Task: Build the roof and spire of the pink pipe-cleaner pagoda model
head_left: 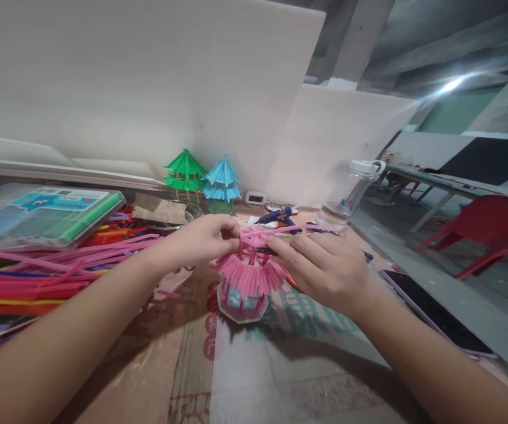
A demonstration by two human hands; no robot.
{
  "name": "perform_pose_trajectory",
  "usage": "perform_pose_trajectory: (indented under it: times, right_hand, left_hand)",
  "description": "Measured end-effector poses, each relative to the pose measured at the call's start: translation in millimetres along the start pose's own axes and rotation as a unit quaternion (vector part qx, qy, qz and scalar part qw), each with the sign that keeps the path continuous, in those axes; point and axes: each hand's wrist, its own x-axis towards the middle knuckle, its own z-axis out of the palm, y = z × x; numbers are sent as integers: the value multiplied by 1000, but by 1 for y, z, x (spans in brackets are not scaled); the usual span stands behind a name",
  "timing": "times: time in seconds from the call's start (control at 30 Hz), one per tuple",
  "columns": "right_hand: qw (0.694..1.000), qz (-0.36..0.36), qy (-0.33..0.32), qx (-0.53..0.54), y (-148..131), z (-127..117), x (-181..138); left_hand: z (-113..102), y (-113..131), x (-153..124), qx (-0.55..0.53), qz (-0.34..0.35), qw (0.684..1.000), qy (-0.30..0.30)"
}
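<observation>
"So, what fills the most space?"

"A pale board point(139, 88), behind a table point(116, 383). Loose strips point(24, 294) cover the table's left, a case point(46, 215) near them, seemingly handy for the left arm. A phone point(435, 309) lies along the right edge and a bottle point(342, 194) stands farther back, probably aside to free the middle."

"And the pink model point(249, 277)?"

"Upright at centre, between the hands. The left hand point(210, 238) pinches its top, apparently to steady it. The right hand point(325, 262) has bent fingers against the top; I cannot tell what they grip."

"Anything smaller?"

"Green point(186, 171) and blue models point(222, 179) behind, a glue gun point(276, 217) near, and one pink strip point(316, 227) running from the top past the right fingers."
</observation>
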Motion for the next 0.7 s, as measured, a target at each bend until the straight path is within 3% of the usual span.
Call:
perform_pose_trajectory:
  times: [0.7]
  right_hand:
    - [999,-1,-14,35,0,1,-4]
  left_hand:
    - [1,5,-3,24,4,1000,14]
